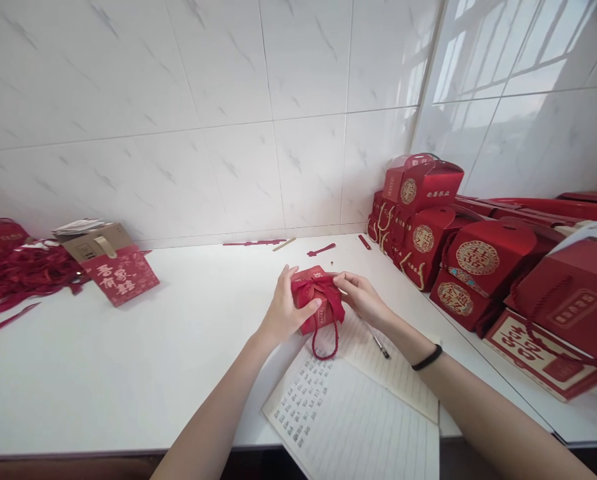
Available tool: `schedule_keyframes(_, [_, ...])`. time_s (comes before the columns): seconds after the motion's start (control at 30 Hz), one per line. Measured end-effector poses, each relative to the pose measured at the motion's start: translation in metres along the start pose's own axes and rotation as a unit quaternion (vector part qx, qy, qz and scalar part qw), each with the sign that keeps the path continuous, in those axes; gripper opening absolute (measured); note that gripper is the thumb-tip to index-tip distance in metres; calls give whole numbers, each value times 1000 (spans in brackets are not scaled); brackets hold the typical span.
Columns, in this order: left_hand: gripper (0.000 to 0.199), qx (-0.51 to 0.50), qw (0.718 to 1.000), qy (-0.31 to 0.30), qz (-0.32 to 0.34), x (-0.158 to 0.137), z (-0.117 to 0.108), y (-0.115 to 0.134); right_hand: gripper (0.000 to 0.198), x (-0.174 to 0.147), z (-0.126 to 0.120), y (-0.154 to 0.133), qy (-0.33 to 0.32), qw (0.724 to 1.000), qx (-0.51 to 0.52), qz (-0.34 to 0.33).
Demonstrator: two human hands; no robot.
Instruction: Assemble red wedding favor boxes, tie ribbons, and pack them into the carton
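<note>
Gripping the box (323, 321) is the left hand (284, 310); the right hand (359, 295) is pinching ribbon (335, 300), best kept untwisted.

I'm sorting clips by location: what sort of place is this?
Probably an indoor gift-packaging workspace: a smooth white table against a grey-veined white tile wall, with stacked glossy red cardboard boxes.

Red box (308, 273) — ribbon (337, 307) across its top (cord loop (324, 358) in front).
</note>
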State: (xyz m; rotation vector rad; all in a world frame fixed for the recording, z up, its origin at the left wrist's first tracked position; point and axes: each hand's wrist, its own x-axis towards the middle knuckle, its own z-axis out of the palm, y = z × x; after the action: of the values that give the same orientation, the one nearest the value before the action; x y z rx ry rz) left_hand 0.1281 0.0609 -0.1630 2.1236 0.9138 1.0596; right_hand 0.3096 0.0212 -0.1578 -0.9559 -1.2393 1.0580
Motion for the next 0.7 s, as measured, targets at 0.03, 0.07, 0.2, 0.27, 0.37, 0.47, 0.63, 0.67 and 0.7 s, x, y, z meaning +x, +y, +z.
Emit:
schedule_keyframes(0.03, [75,-17,1000,-17,-13,1,-1,-2,30,1,-2,-1,23,998,-48,20])
schedule_keyframes(0.07, [79,-35,999,-28,-23,2,-2,-4,27,2,-6,-3,49,992,-111,41])
schedule_keyframes(0.2, [89,-96,993,-59,-45,3,-9,-8,20,1,-27,-12,127,920,-352,115])
schedule_keyframes(0.27, [94,-120,988,-75,-56,4,-11,-8,27,-3,-35,-15,103,850,-487,174])
schedule_keyframes(0.37, [95,-165,983,-35,-73,7,-12,-10,43,-11,-38,-17,-1,762,-599,245])
schedule_keyframes(0.47, [89,-281,951,102,-77,8,-22,-13,39,-15,-32,-18,-86,774,-585,226])
schedule_keyframes(0.63, [61,-436,872,214,-66,-26,-86,1,28,-5,-34,-7,-114,783,-591,158])
schedule_keyframes(0.67, [57,-446,865,217,-74,-41,-104,7,26,-1,-38,-1,-103,786,-591,150])
schedule_keyframes(0.7, [55,-452,860,221,-87,-58,-121,14,28,3,-42,5,-94,794,-583,145])
